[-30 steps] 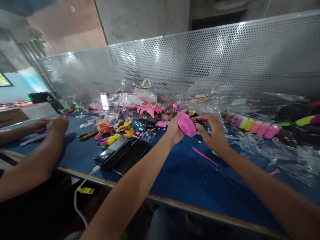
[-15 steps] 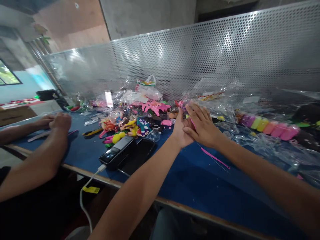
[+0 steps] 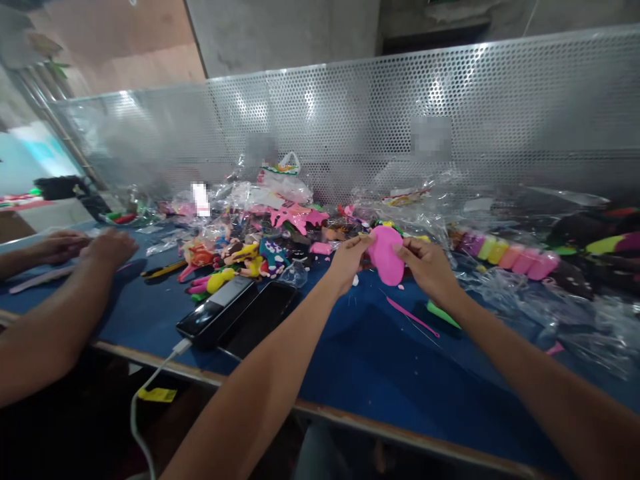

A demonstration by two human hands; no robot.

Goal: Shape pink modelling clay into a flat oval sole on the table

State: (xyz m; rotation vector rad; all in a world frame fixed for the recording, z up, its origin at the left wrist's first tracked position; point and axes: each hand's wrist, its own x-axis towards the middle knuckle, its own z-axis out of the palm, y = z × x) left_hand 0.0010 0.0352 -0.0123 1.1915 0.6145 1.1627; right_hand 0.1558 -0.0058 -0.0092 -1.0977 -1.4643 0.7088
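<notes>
A flattened pink clay piece (image 3: 386, 255) hangs above the blue table (image 3: 360, 360), pinched at its edges from both sides. My left hand (image 3: 347, 263) grips its left edge with closed fingers. My right hand (image 3: 425, 267) holds its right edge the same way. A thin pink modelling tool (image 3: 413, 317) and a green tool (image 3: 442, 315) lie on the table just below my right hand.
A heap of colourful clay figures (image 3: 250, 257) and clear plastic wrappers lies behind my hands. A row of coloured clay blocks (image 3: 505, 253) sits to the right. Two phones (image 3: 235, 310) with a white cable rest near the front edge. Another person's hands (image 3: 85, 247) rest at left. A perforated metal screen (image 3: 450, 120) stands behind.
My palms were pressed flat together on the pink clay; they have come apart and now hold the flattened piece by its edges, facing me.
</notes>
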